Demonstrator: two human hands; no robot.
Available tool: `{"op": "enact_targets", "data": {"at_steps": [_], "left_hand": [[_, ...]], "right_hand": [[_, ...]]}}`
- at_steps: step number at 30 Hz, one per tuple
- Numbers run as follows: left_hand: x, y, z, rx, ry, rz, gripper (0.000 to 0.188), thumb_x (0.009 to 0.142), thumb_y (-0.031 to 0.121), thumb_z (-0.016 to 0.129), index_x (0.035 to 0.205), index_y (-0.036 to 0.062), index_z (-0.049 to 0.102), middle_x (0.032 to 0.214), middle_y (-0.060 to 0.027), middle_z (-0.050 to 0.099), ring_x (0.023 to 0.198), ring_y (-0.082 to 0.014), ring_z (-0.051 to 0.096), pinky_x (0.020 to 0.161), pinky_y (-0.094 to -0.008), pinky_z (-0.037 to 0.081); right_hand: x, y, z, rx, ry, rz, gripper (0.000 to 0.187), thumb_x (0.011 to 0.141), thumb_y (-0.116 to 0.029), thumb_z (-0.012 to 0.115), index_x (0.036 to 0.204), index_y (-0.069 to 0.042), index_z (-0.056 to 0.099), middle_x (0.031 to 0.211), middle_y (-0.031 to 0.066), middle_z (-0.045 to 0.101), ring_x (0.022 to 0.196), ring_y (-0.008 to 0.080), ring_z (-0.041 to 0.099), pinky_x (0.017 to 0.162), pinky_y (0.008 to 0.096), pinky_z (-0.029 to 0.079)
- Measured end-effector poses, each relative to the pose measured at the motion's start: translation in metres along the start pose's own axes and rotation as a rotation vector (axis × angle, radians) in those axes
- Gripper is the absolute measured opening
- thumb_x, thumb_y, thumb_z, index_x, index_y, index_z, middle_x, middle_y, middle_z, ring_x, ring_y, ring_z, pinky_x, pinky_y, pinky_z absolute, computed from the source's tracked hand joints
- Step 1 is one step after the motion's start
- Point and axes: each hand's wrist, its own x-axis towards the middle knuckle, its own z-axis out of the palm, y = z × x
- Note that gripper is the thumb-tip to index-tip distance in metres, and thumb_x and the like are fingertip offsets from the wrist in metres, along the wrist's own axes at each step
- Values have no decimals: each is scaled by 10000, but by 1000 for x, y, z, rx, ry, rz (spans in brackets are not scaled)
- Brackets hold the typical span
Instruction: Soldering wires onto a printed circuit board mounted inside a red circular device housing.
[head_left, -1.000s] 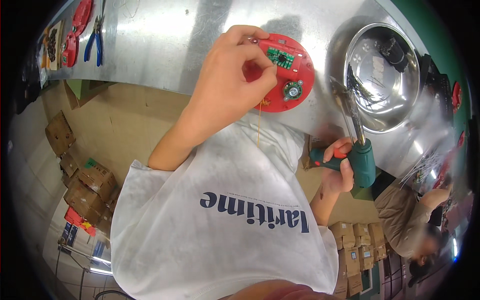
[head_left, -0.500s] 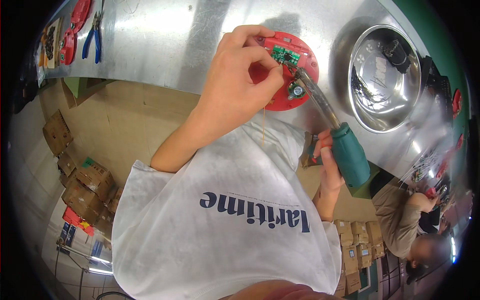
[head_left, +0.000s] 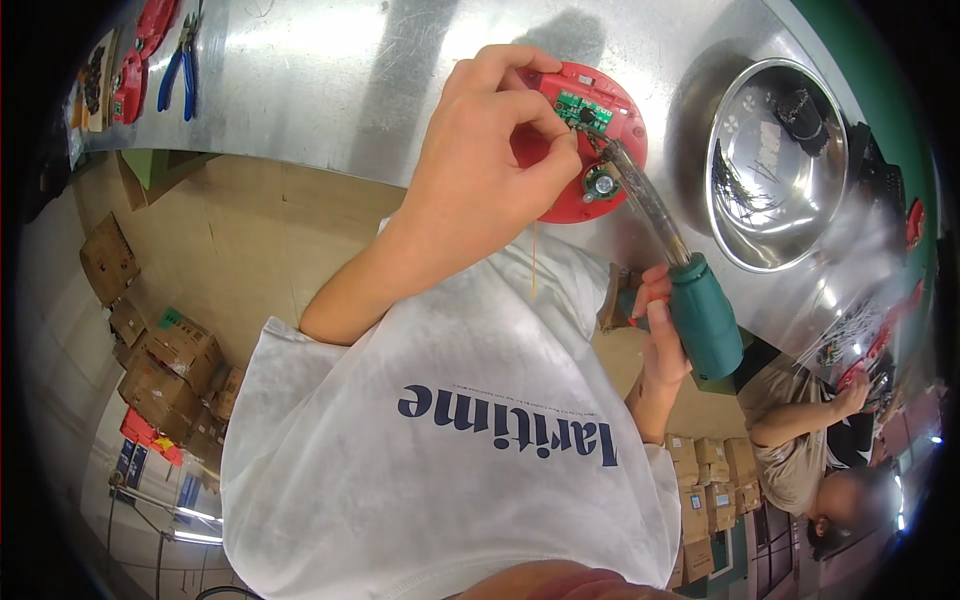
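Over the bench lies a round red plastic housing (head_left: 627,105), holding a green circuit board (head_left: 590,112) and a small round clear-topped part (head_left: 601,184). My left hand (head_left: 485,155) rests across its left side, thumb and forefinger pinched at the board on what looks like a thin wire; their tips partly hide it. An orange strand (head_left: 534,262) hangs below that hand. My right hand (head_left: 662,345) grips the green handle of a soldering iron (head_left: 705,318). The iron's tip meets the board area close to my left fingertips; exact contact is too small to tell.
A steel bowl (head_left: 712,205) with dark and pale wires stands right on the metal bench (head_left: 300,90). Blue-handled cutters (head_left: 181,75) and red housings (head_left: 130,88) lie far left. Another person (head_left: 800,430) works at right. Cardboard boxes (head_left: 165,385) stand on the floor.
The whole view has shifted slightly. Both hands, the housing and the iron keep nearly the same arrangement. At the right, the other person's arm has moved.
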Motion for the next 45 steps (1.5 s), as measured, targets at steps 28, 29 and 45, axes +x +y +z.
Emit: {"op": "enact_targets", "data": {"at_steps": [28, 29, 45], "left_hand": [[0, 0, -2, 11, -18, -25, 52, 741, 34, 675, 726, -10, 651, 1139, -98, 557, 801, -104, 521, 685, -234, 452], [0, 1, -2, 16, -23, -36, 52, 740, 34, 675, 726, -10, 651, 1140, -100, 557, 801, -105, 521, 687, -237, 453], [3, 12, -2, -113, -17, -149, 55, 731, -3, 663, 728, -30, 616, 1137, -113, 550, 891, -166, 533, 764, -277, 470]], "right_hand": [[-1, 8, 0, 26, 11, -6, 251, 777, -30, 556, 994, 95, 560, 923, 181, 584, 593, 149, 505, 551, 266, 416], [-2, 8, -1, 27, 10, -5, 251, 777, -30, 556, 994, 95, 560, 923, 181, 584, 593, 149, 505, 551, 266, 416], [-37, -1, -61, 572, 776, -86, 277, 814, -174, 563, 1026, -5, 510, 989, 101, 518, 595, 174, 464, 567, 293, 394]]}}
